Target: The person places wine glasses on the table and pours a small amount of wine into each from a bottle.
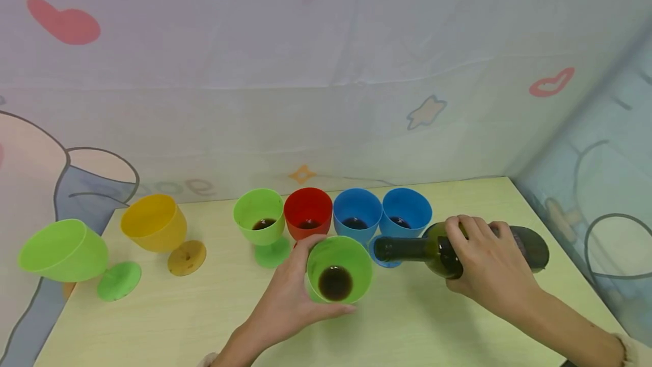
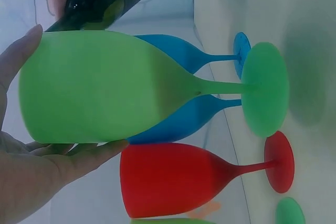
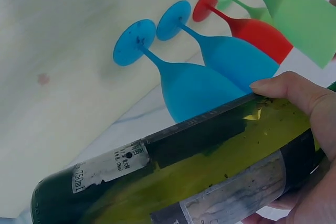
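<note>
My left hand (image 1: 290, 293) grips a green goblet (image 2: 100, 87) round its bowl, above the table; dark liquid (image 1: 335, 283) covers the bottom of it. In my right hand (image 1: 489, 265) is a green glass wine bottle (image 3: 210, 166), held round its body and tipped nearly level. The bottle's mouth points left, close to the goblet's right rim. Behind them, along the table's back, stand a green goblet (image 1: 258, 208), a red goblet (image 1: 308, 208) and two blue goblets (image 3: 194, 90), each with a little dark liquid inside.
On the left stand a yellow goblet (image 1: 155, 225) and another green goblet (image 1: 63, 251). The pale table (image 1: 168, 321) ends at a printed cloth backdrop (image 1: 254, 101), with another cloth (image 1: 611, 186) along the right side.
</note>
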`<move>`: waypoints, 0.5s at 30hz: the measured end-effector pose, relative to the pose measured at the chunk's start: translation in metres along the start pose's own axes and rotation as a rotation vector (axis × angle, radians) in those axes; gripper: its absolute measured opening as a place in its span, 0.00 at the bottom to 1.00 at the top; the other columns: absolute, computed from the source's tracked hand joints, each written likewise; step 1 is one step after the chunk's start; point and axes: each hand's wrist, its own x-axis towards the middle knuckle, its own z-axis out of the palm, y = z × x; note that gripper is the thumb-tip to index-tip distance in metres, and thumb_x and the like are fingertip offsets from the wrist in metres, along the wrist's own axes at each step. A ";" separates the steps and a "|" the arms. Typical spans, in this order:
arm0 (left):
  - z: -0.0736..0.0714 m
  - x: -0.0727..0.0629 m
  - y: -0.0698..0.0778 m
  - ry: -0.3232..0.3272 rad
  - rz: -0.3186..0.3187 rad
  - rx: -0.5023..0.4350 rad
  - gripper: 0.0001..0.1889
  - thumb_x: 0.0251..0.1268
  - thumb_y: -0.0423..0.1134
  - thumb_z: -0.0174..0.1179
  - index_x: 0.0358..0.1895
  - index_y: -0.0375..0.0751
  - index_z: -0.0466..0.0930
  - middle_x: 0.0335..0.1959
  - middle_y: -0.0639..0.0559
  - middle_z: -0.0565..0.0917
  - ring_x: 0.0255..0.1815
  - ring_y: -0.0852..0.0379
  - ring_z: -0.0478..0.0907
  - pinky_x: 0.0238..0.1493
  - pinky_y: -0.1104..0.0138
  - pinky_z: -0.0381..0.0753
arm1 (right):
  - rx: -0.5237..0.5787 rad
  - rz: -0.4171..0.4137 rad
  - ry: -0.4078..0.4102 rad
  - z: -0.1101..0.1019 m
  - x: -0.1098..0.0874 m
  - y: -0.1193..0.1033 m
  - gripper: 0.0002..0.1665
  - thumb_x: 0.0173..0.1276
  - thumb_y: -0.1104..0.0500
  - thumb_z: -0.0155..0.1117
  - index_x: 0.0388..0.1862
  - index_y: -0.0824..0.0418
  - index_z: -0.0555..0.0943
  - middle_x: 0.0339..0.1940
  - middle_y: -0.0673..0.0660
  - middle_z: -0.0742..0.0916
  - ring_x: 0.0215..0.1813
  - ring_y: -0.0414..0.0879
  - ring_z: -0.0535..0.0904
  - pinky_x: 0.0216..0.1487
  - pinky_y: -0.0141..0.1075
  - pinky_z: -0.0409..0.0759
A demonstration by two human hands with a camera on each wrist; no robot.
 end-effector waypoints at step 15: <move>-0.025 -0.016 -0.012 0.079 -0.138 0.034 0.48 0.30 0.51 0.77 0.62 0.49 0.61 0.50 0.57 0.75 0.51 0.56 0.70 0.49 0.57 0.72 | 0.194 0.181 0.046 0.005 -0.005 0.020 0.38 0.28 0.54 0.74 0.38 0.68 0.66 0.31 0.63 0.79 0.33 0.56 0.75 0.29 0.50 0.69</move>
